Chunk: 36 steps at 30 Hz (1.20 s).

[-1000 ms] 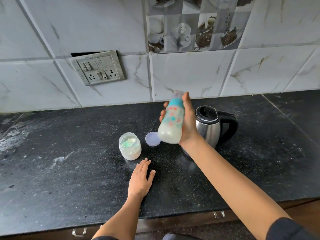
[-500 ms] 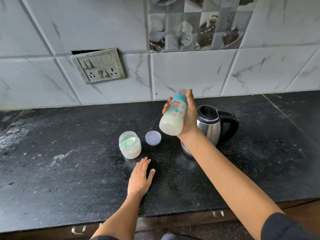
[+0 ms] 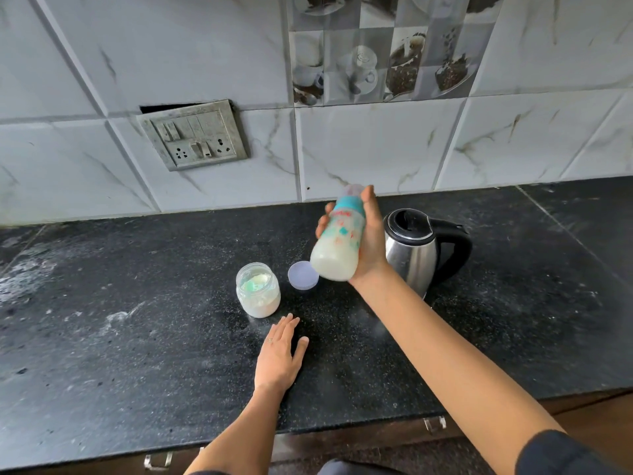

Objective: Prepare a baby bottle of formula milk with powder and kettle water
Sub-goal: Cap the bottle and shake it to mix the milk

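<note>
- Two bare hands show in my head view; the right hand (image 3: 371, 241) is curled round a clear plastic baby bottle (image 3: 337, 246) with a teal collar and coloured print, gripping it firmly.
- I see the bottle held in the air above the middle of the black speckled stone bench (image 3: 137, 337), tilted with its capped top towards the back edge. Milky white liquid fills its lower part.
- The left hand (image 3: 279, 354) lies flat on the bench, palm down with fingers straight and together, holding nothing. A thin ring sits on one finger.
- Just beyond those fingertips stands a small round clear jar (image 3: 258, 289), open and part-filled with white powder, with something pale green inside.
- A round pale lilac lid (image 3: 303, 275) lies flat on the bench just to the right of the jar, apart from it. From my angle the bottle's base overlaps its right edge.
- A stainless steel kettle (image 3: 414, 255) with a black lid and handle stands upright behind the right wrist, nearer the back edge, its handle turned right.
- Pale smears mark the bench towards its left edge.
- On the white marbled tile wall above the back edge I see a grey switch plate (image 3: 193, 138), mounted crooked.
</note>
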Each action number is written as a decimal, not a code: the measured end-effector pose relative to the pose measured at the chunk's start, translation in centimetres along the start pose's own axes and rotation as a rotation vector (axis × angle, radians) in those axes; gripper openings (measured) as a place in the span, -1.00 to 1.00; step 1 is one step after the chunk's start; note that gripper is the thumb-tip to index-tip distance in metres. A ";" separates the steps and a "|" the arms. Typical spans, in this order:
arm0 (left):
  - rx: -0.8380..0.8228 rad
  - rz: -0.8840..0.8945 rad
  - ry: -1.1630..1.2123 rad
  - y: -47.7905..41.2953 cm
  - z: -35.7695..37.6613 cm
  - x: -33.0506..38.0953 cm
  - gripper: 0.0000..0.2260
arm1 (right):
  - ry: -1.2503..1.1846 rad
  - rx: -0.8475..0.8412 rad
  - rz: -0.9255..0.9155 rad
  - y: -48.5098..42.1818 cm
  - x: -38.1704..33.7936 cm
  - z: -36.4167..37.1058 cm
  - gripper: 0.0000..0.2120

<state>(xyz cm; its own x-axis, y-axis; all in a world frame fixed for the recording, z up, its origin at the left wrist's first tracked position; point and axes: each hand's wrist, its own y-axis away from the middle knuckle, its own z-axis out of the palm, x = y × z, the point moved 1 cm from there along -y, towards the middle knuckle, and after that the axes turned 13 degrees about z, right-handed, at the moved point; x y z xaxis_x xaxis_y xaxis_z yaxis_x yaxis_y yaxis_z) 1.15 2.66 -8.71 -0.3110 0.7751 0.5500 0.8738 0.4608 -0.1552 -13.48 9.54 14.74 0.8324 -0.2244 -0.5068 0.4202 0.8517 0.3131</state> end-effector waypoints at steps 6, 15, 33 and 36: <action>-0.002 -0.001 -0.001 0.0 0.0 -0.1 -0.55 | 0.106 -0.017 0.016 0.5 0.9 0.1 -0.44; -0.011 0.000 0.000 0.0 0.3 -0.5 -0.55 | 0.101 -0.044 0.025 0.2 0.8 -0.1 -0.50; -0.004 -0.004 -0.006 0.0 0.1 -0.3 -0.56 | 0.049 -0.156 0.059 -0.2 1.4 -0.3 -0.74; -0.006 -0.005 0.003 0.1 0.1 -0.1 -0.56 | -0.050 -0.089 0.058 -0.8 0.3 -0.3 -0.58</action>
<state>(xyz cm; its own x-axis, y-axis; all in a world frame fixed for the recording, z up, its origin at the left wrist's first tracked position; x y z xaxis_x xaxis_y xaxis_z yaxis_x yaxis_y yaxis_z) 1.20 2.64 -8.87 -0.3145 0.7713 0.5533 0.8746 0.4620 -0.1469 -13.69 8.91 14.14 0.8721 -0.1951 -0.4487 0.3390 0.9023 0.2665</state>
